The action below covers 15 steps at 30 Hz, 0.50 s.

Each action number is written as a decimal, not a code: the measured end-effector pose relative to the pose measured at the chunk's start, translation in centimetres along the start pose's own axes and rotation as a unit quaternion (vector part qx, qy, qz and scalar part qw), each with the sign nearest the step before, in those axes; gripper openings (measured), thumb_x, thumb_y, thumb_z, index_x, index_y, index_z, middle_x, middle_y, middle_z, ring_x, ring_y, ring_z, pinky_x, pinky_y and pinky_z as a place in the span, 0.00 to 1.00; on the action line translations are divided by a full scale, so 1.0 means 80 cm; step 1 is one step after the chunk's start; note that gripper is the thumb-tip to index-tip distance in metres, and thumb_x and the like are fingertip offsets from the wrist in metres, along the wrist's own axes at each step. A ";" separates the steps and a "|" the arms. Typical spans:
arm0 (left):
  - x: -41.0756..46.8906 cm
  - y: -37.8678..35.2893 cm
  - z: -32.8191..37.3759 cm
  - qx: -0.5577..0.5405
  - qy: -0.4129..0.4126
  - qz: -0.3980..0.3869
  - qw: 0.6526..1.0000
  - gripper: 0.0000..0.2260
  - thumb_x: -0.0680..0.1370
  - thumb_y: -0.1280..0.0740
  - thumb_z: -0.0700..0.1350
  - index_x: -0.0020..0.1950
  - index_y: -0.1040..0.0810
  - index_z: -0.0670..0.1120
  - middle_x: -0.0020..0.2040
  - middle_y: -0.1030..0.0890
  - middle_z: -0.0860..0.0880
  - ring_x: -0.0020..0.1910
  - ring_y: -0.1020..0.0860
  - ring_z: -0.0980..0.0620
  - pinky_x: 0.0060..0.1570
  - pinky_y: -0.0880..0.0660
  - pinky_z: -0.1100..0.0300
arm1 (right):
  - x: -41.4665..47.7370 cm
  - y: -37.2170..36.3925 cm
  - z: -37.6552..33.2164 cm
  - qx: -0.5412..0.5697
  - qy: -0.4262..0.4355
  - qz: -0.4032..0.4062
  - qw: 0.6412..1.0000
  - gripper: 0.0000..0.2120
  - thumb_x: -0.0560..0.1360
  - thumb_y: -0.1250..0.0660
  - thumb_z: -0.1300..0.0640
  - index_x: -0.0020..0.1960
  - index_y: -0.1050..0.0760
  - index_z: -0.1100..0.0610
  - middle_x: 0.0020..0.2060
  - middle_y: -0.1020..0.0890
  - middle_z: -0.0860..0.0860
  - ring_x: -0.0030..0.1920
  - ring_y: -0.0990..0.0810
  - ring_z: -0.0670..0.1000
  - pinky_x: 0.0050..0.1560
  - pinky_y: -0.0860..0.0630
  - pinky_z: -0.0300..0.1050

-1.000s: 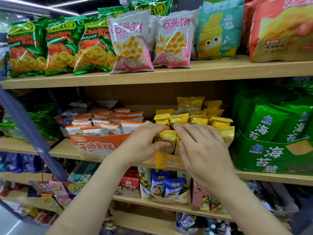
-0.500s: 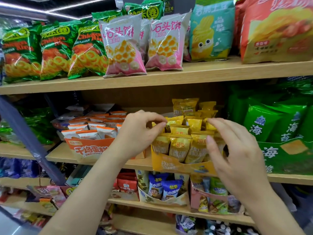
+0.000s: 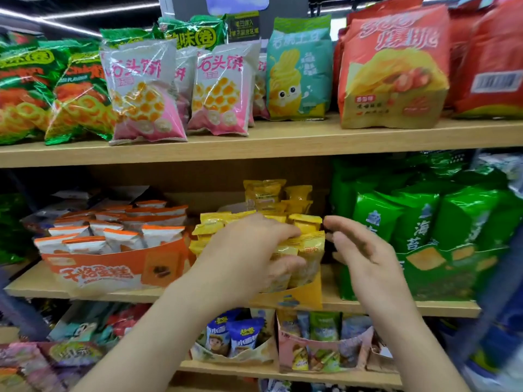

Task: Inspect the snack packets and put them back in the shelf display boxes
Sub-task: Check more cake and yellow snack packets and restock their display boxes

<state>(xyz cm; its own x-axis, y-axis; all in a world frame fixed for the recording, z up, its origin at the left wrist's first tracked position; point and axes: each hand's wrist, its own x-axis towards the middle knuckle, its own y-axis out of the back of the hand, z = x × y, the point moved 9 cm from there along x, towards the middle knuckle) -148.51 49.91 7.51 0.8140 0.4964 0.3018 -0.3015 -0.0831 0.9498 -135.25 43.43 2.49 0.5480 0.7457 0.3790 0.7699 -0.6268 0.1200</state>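
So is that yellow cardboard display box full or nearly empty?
Full: small yellow foil packets crowd the yellow box, rising above its front.

The left hand (image 3: 249,258) covers most of the front yellow packets (image 3: 310,246), so their print is hidden, and also the left part of the yellow display box (image 3: 307,295). The right hand (image 3: 365,258) is blurred and its fingertips are not sharp. It hides a part of the green box (image 3: 452,278) behind it. Both forearms are cut off by the bottom edge. The green ring-snack bags (image 3: 19,91) are cut by the left edge and the red bags (image 3: 492,66) by the right edge. A blue blurred shape (image 3: 506,321) at the right cannot be identified. On the lower shelf (image 3: 283,374) the small packets (image 3: 319,343) are too blurred to read.
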 end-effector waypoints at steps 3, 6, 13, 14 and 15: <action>-0.008 0.000 0.004 -0.005 0.008 0.033 0.999 0.19 0.80 0.40 0.59 0.71 0.32 0.59 0.64 0.25 0.60 0.64 0.32 0.58 0.61 0.31 0.61 | 0.025 -0.003 -0.012 -0.102 0.012 -0.055 0.993 0.13 0.79 0.34 0.55 0.62 0.23 0.46 0.55 0.20 0.39 0.53 0.23 0.33 0.48 0.27 0.25; -0.013 -0.004 0.014 0.007 0.033 0.059 0.998 0.14 0.81 0.39 0.56 0.66 0.27 0.56 0.56 0.22 0.59 0.56 0.26 0.57 0.50 0.28 0.61 | 0.048 -0.010 -0.025 -0.221 0.033 -0.092 0.970 0.14 0.76 0.30 0.52 0.61 0.20 0.48 0.56 0.18 0.43 0.56 0.22 0.41 0.59 0.24 0.42; -0.012 -0.016 0.014 0.047 0.116 0.110 0.986 0.16 0.76 0.43 0.60 0.50 0.21 0.53 0.45 0.18 0.56 0.49 0.21 0.52 0.50 0.24 0.51 | 0.061 -0.026 -0.042 -0.375 0.139 -0.067 0.914 0.09 0.76 0.31 0.52 0.55 0.17 0.49 0.52 0.16 0.47 0.53 0.21 0.51 0.54 0.23 0.47; -0.014 -0.018 0.015 0.059 0.112 0.125 0.984 0.15 0.76 0.42 0.59 0.51 0.20 0.53 0.47 0.18 0.56 0.52 0.22 0.51 0.54 0.26 0.48 | 0.057 -0.029 -0.047 -0.384 0.182 -0.056 0.903 0.07 0.76 0.31 0.54 0.52 0.16 0.50 0.49 0.15 0.48 0.51 0.21 0.52 0.51 0.23 0.47; -0.016 -0.020 0.015 0.052 0.119 0.123 0.984 0.15 0.76 0.42 0.58 0.51 0.19 0.52 0.49 0.18 0.56 0.54 0.23 0.51 0.57 0.28 0.46 | 0.051 -0.027 -0.054 -0.373 0.230 -0.036 0.898 0.05 0.76 0.30 0.56 0.49 0.16 0.52 0.46 0.15 0.49 0.48 0.21 0.52 0.47 0.24 0.47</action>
<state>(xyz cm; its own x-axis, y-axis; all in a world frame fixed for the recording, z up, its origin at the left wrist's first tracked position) -148.47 48.33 5.66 0.5796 0.6381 0.5068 -0.4117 -0.3075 0.8579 -136.05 46.83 7.72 0.1799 0.7257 0.6641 0.2707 -0.6855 0.6759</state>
